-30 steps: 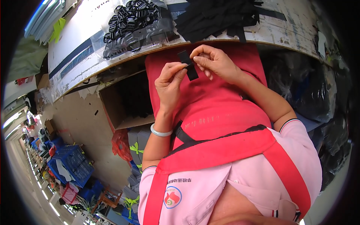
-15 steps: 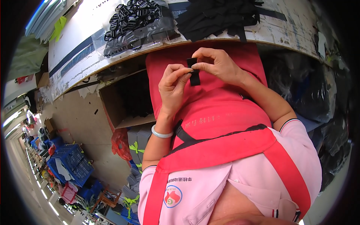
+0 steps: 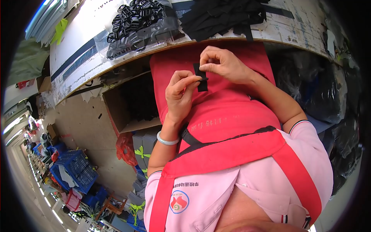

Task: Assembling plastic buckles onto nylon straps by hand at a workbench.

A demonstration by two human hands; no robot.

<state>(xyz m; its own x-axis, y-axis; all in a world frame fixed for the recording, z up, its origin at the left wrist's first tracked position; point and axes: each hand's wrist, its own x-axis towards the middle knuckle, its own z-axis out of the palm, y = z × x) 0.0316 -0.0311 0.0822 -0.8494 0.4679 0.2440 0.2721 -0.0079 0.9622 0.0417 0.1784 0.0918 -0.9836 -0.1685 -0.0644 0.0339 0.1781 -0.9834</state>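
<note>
A short black webbing strap [image 3: 202,87] hangs over my red apron [image 3: 232,100], between my two hands. My left hand [image 3: 180,94] is closed in a pinch around the strap's middle, where a small dark piece juts out between thumb and forefinger; the fingers cover most of it, so its kind cannot be made out. Higher up, my right hand [image 3: 226,66] pinches the strap's upper part between thumb and forefinger, its other fingers curled. Just beyond my hands, on the table [image 3: 79,63], lie a heap of black plastic buckles [image 3: 135,21] on clear plastic and a pile of black straps [image 3: 220,17].
Under the table at left stands an open cardboard box [image 3: 133,125] with dark contents. A red plastic bag [image 3: 125,149] hangs beside it. Black plastic bags [image 3: 322,91] fill the right side below the table. Blue crates [image 3: 75,170] stand on the floor farther left.
My left hand has shifted slightly down, and the gap between my hands has widened a little. My right fingers have curled up more. Both hands still hold on.
</note>
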